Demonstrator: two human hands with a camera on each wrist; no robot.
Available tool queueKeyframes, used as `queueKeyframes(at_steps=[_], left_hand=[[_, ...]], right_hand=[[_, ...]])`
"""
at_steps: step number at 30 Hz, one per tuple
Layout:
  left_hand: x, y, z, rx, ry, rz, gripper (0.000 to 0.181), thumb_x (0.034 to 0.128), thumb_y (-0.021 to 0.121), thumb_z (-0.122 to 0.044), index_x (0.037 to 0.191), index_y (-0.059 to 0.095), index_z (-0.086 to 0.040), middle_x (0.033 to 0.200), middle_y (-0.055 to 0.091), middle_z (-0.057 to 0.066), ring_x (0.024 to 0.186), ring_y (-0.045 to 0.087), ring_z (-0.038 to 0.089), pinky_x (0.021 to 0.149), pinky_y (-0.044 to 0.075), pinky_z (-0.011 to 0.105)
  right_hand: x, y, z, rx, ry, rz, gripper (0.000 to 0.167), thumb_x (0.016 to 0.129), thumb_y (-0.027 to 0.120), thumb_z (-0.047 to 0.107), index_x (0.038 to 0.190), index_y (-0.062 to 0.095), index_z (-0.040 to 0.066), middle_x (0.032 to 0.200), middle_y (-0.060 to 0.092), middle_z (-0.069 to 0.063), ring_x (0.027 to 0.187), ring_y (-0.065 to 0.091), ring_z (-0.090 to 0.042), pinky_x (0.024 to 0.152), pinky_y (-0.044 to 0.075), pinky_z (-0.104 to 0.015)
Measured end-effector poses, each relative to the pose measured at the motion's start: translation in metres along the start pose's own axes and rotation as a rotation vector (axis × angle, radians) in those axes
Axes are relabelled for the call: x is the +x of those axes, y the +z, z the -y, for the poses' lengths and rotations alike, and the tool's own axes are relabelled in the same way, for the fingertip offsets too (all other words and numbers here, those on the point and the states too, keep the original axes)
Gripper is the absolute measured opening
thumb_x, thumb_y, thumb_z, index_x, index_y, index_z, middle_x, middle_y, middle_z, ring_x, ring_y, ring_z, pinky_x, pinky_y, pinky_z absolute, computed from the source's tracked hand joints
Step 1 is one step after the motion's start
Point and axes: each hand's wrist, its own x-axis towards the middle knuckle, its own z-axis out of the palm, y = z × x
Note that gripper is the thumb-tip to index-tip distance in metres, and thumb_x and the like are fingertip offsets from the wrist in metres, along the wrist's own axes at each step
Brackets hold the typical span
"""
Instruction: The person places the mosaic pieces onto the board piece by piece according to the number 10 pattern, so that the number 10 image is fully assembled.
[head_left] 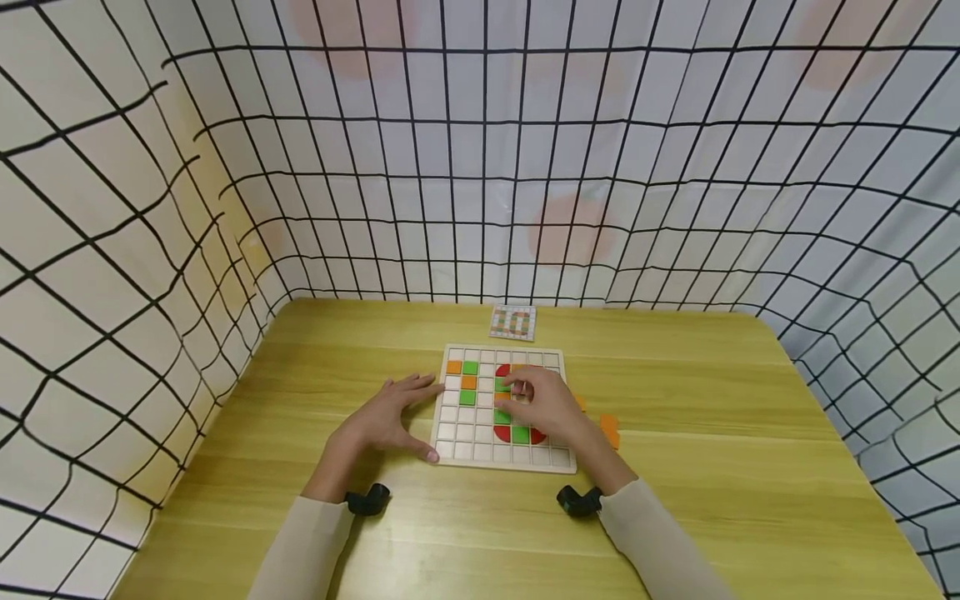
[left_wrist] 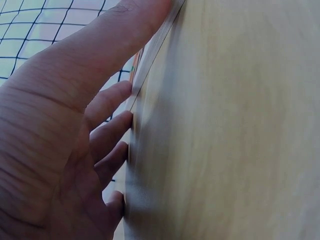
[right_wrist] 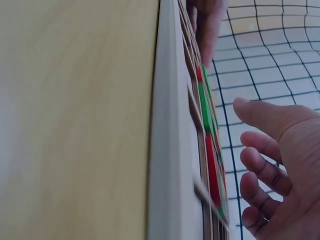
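Note:
A pale square grid board lies flat on the table, with orange, green and red rounded tiles in some of its cells. My left hand is spread at the board's left side, its thumb by the near left corner and its fingertips by the left edge. Above the tiles on the right half hovers my right hand, hiding some cells. In the right wrist view its fingers are loosely bent and apart from the thumb, and no piece shows between them.
Behind the board lies a small card printed with a coloured grid pattern. Loose orange tiles lie on the table right of the board, partly behind the right forearm. Black wire mesh stands around the wooden table's back and sides.

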Motion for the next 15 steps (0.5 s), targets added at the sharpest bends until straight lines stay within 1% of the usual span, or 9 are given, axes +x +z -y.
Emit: queueKeyframes(at_steps=[3,7,13,15], left_hand=[[0.0,0.0,0.0,-0.001,0.005,0.002,0.115,0.0617,0.092,-0.064,0.158,0.043,-0.026,0.17,0.03,0.005,0.161,0.016,0.034,0.129,0.003,0.063],[0.001,0.0,0.0,-0.002,0.009,0.003,0.114,0.0621,0.092,-0.064,0.158,0.043,-0.026,0.17,0.029,0.005,0.161,0.016,0.034,0.129,0.003,0.064],[0.0,0.0,0.0,0.0,0.0,0.002,0.114,0.062,0.092,-0.064,0.158,0.043,-0.026,0.17,0.03,0.006,0.16,0.016,0.035,0.129,0.004,0.064],[0.0,0.001,0.0,0.001,-0.001,0.002,0.114,0.0621,0.092,-0.064,0.158,0.043,-0.026,0.17,0.03,0.006,0.16,0.016,0.035,0.129,0.004,0.064]], right_hand=[[-0.006,-0.009,-0.006,-0.031,0.009,-0.015,0.031,0.088,0.084,0.031,0.112,0.078,0.012,0.088,0.063,0.001,0.077,0.051,-0.018,0.065,0.044,-0.028],[-0.014,-0.021,-0.015,-0.071,0.025,-0.011,0.033,0.087,0.084,0.033,0.113,0.077,0.014,0.089,0.063,-0.001,0.08,0.052,-0.019,0.068,0.044,-0.03],[-0.028,-0.037,-0.027,-0.07,0.054,-0.008,0.037,0.086,0.084,0.033,0.117,0.077,0.013,0.092,0.063,-0.002,0.081,0.051,-0.018,0.068,0.043,-0.028],[-0.032,-0.044,-0.03,-0.08,0.069,-0.012,0.038,0.086,0.084,0.032,0.118,0.076,0.014,0.094,0.063,-0.002,0.083,0.052,-0.019,0.07,0.043,-0.029]])
